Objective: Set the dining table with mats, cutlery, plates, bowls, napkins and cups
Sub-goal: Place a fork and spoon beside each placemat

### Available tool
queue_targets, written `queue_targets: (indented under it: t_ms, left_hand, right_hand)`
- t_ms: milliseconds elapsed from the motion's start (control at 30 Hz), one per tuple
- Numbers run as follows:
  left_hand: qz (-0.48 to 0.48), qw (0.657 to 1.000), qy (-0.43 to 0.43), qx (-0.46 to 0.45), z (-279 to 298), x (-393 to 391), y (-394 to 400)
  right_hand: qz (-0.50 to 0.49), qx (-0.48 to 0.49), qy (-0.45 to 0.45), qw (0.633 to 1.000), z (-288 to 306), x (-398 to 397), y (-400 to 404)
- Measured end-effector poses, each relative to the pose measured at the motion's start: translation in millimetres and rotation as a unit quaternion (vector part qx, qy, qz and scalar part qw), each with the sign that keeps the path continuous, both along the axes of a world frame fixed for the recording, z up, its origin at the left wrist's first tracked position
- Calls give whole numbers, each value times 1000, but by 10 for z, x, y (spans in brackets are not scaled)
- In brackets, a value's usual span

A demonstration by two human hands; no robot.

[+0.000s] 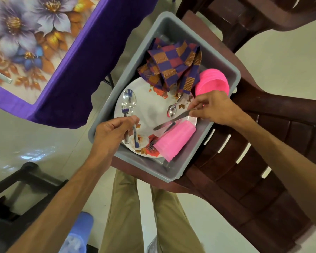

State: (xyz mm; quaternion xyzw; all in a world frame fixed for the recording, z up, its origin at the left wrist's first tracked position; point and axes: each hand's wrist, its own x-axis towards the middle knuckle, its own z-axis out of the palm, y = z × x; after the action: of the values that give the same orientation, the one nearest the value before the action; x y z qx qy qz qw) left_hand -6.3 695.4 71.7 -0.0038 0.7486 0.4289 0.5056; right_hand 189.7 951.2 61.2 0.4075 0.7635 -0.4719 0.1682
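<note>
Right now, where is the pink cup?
In the head view, the pink cup lies on its side in the grey tub, on the plate's near-right edge, below the right hand.

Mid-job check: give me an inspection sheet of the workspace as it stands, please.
Surface: grey tub sits on a brown plastic chair; table with floral mat and purple cloth at upper left.
Job's things: in the tub, a floral plate, checked napkins, pink bowls, a pink cup on its side, a loose spoon.
Clutter: a clear item at the mat's edge, unclear what.
Grippers: left hand holds a spoon and fork; right hand pinches a knife.
Cables: nothing seen.
Surroundings: pale floor, black stool, second brown chair.
</note>
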Motion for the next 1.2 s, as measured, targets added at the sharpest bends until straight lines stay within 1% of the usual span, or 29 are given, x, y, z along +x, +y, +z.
queue_targets:
  t_ms: [67,167,333,400,467,533,633,733,867,933,1067,1133,1200]
  left_hand:
    - [-11,1000,5,12,123,6,10]
    - [-15,999,12,27,421,11,36]
    - [-34,997,25,68,1036,68,35]
    - [-41,996,23,79,1244,99,27]
    - [-25,994,20,101,1482,139,-22]
    - [8,993,21,116,1848,228,-159]
    - [22,991,21,127,1911,276,-184]
    - [30,991,27,131,2194,337,-447]
    - [62,989,40,132,2348,158,-812]
    - [87,987,61,124,2374,-77,-1016]
    - [108,978,134,115,2390,-788,-1520]
    - [117,976,141,119,2392,-1251,-1840]
    - [129,975,126,127,2412,-1753,-2177]
  right_hand:
    - [-115,-65,29,991,261,70,-34]
    - [-237,-93,110,961,676,136,-110]
    - [-335,-99,242,905,1297,83,-244]
    - [-359,-93,258,892,1476,3,-335]
    - [-368,-78,272,886,1710,-108,-458]
    - [-368,-87,271,885,2050,-210,-693]
    - [-376,-94,266,883,2138,-450,-876]
    - [-377,-114,250,885,2426,-720,-1235]
    - [-378,-147,204,891,2456,-1175,-1648]
    - [-388,-163,195,886,2411,-1419,-1863]
    - [-421,-264,149,855,2388,-2064,-2484]
    - [-436,-315,129,833,2385,-2471,-2862]
    - [-451,-364,140,803,2406,-2920,-3243]
